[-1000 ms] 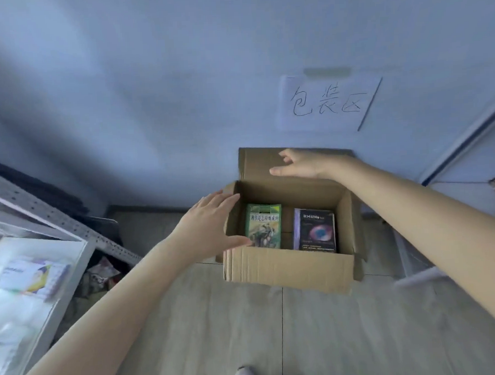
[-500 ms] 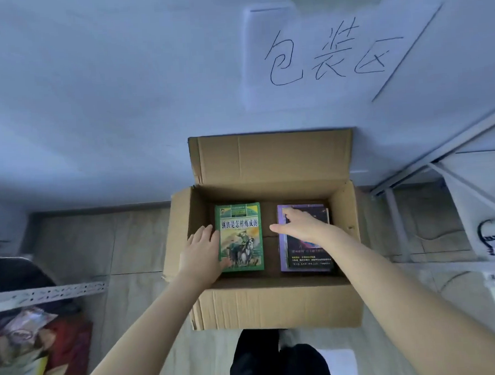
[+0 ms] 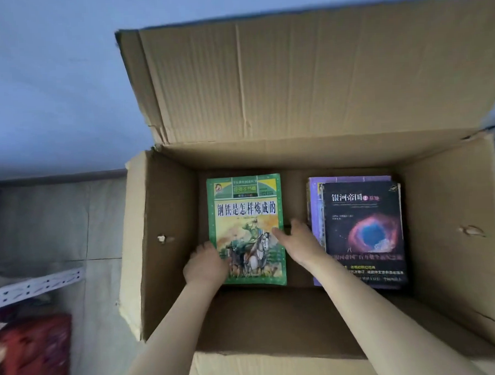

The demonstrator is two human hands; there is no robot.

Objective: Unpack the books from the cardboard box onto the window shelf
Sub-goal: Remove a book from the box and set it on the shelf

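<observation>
An open cardboard box (image 3: 162,220) stands on the floor against the wall, its back flap up. Inside on the left lies a green book (image 3: 246,207) with a horse rider on its cover. On the right is a stack topped by a dark book (image 3: 363,224) showing a nebula, with purple books under it. My left hand (image 3: 206,265) grips the green book's left edge, fingers tucked under. My right hand (image 3: 296,239) holds its right edge, thumb on the cover. The window shelf is out of view.
A white perforated metal rack rail (image 3: 36,284) crosses at the left, with a red packet (image 3: 34,353) below it. Grey floor tiles (image 3: 70,219) lie left of the box. The pale wall (image 3: 48,83) rises behind.
The view has closed in on the box. My right hand came off the dark book and went to the green book's right edge. My left hand slid under its left edge.
</observation>
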